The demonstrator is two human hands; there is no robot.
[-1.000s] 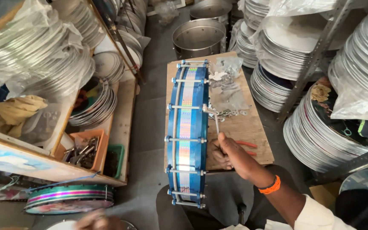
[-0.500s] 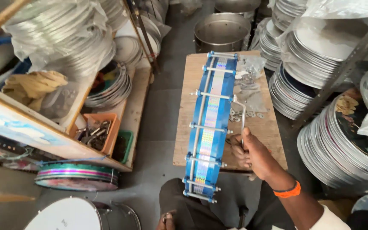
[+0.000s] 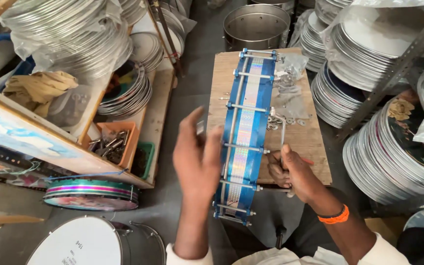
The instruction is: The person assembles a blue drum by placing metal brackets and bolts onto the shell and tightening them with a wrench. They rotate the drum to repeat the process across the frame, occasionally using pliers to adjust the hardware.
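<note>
Hands around blue, seemingly foil-striped drum

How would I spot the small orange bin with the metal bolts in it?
Start at the wooden board where the blue drum stands on edge. Go left across the floor to the wooden shelf. The orange bin sits on it beside a green tub, the only orange container there.

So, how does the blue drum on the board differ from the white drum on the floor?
The blue drum stands on its edge on the wooden board, while the white drum shows its flat white head upward. The blue drum has both hands at it, the left hand and the right hand; the white drum is untouched. Both are round.
</note>
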